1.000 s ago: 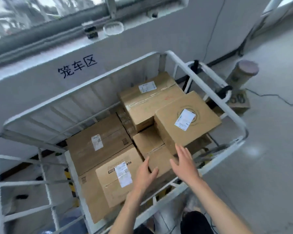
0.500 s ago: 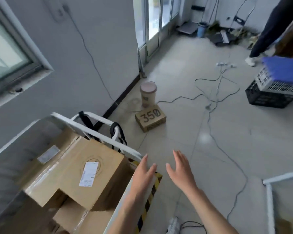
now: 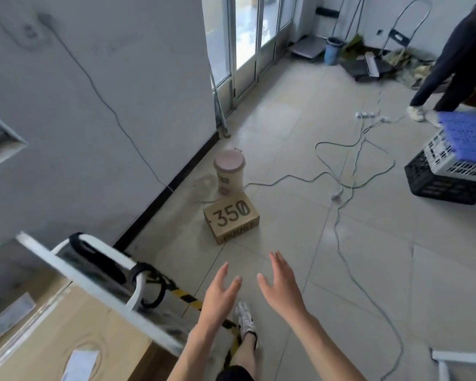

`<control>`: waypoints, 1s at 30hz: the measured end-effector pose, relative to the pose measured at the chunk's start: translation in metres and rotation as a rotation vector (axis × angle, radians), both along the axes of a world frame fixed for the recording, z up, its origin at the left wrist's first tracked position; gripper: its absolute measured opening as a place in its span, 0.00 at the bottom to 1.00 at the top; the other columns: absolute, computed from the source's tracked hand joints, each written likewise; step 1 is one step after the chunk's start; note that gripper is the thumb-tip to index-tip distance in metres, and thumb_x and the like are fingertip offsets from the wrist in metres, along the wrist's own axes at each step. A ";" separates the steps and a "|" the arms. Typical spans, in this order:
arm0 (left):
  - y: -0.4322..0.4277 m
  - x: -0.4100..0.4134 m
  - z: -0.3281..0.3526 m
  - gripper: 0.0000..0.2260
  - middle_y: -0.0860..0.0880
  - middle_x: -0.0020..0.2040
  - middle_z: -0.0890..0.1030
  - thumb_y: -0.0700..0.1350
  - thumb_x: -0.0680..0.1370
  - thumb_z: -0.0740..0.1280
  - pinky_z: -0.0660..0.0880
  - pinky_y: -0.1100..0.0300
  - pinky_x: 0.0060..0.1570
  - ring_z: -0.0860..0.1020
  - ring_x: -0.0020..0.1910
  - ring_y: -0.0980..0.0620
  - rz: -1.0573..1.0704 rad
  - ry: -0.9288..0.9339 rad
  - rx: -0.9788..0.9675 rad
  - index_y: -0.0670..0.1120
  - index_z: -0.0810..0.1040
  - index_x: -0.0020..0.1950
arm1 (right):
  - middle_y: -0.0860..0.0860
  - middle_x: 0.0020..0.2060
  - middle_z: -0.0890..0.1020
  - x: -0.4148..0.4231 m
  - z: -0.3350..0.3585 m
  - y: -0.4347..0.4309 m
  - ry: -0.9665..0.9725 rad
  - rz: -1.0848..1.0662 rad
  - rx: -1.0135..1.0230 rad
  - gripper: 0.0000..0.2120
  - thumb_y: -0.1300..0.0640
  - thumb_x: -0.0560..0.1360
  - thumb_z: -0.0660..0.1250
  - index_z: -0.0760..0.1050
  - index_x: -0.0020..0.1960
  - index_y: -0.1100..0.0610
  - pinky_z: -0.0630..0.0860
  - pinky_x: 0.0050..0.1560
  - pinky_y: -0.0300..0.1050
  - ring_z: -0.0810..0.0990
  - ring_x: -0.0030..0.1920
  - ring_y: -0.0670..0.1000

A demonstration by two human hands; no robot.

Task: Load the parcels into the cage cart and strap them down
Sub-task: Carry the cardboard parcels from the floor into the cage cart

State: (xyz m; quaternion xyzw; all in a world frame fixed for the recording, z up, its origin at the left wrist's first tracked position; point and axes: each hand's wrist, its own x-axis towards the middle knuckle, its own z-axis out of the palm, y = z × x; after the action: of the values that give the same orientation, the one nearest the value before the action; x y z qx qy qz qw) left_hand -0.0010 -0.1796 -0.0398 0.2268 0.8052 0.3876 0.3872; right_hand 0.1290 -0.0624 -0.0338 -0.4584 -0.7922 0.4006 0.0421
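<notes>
Pale floor tiles fill most of the view, with a grey wall running from 9 o'clock up to 12 o'clock and glass doors at 12 o'clock letting in daylight. At 7 o'clock the white cage cart shows only its top rail and curved handle; inside it lie cardboard parcels, the nearest one carrying a white label, and a black strap is looped over the handle, loose and not drawn across the load. At 3 o'clock a black crate holds a white crate nested in it, with a blue panel resting on top; what the crates contain cannot be made out. At 2 o'clock another person's dark trouser leg and pale shoe stand by a power strip. Grey cables trail across the middle of the floor. Near the centre a brown shoebox printed 350 sits on the tiles, with a lidded tub just beside it toward 12 o'clock. Yellow-and-black floor tape runs by the cart. At 6 o'clock the left hand and right hand hover over the floor, both with fingers spread wide and holding nothing, clear of the cart.
</notes>
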 end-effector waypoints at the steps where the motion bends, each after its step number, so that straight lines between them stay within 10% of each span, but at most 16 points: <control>1: 0.020 -0.012 -0.006 0.30 0.51 0.78 0.66 0.58 0.80 0.64 0.64 0.59 0.69 0.65 0.75 0.53 0.005 -0.018 -0.001 0.52 0.61 0.79 | 0.54 0.81 0.53 -0.010 -0.003 0.019 -0.020 0.004 -0.005 0.32 0.48 0.82 0.61 0.53 0.82 0.55 0.50 0.78 0.46 0.50 0.81 0.52; 17: 0.322 -0.195 -0.026 0.29 0.49 0.77 0.68 0.55 0.81 0.64 0.67 0.50 0.73 0.68 0.74 0.51 0.090 -0.037 -0.052 0.50 0.61 0.80 | 0.52 0.82 0.53 -0.202 -0.027 0.311 -0.114 0.132 -0.145 0.32 0.49 0.83 0.61 0.51 0.82 0.53 0.51 0.79 0.48 0.50 0.81 0.51; 30: 0.413 -0.295 -0.242 0.28 0.48 0.78 0.66 0.55 0.82 0.62 0.63 0.56 0.72 0.67 0.75 0.48 0.615 -0.362 -0.382 0.49 0.60 0.80 | 0.54 0.79 0.62 -0.376 -0.246 0.485 -0.352 0.374 -0.374 0.30 0.53 0.82 0.63 0.56 0.81 0.57 0.56 0.76 0.47 0.60 0.78 0.53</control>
State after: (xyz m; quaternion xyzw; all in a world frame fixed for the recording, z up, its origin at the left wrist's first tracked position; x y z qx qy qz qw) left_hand -0.2956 0.2333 -0.2814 -0.1726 0.8118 0.3625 0.4241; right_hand -0.2467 0.4229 -0.2793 -0.3668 -0.7706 0.4546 -0.2547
